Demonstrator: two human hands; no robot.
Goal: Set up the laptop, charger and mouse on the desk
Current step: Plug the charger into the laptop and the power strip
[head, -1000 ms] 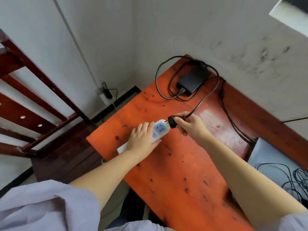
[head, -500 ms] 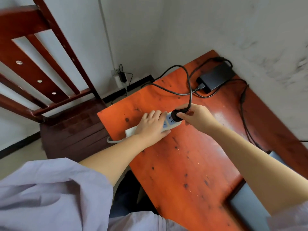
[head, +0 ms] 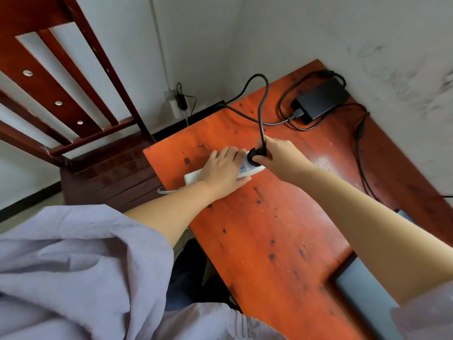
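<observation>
While a dark red wooden slatted chair [head: 73, 99] stands at the far left, the left hand [head: 221, 169] lies palm down on a white plastic power strip [head: 196, 174] near the left edge of the worn orange-red wooden table [head: 269, 236], its fingers [head: 229, 153] together and curled over the strip's far side. Just right of it, the right hand [head: 282, 155] has its fingers clamped on a round black plug [head: 253, 158] seated on the strip, whose black cable [head: 263, 106] loops up and right to the flat black rectangular charger brick [head: 321, 98] in the far right corner. A grey laptop [head: 367, 298] lies closed at the near right.
</observation>
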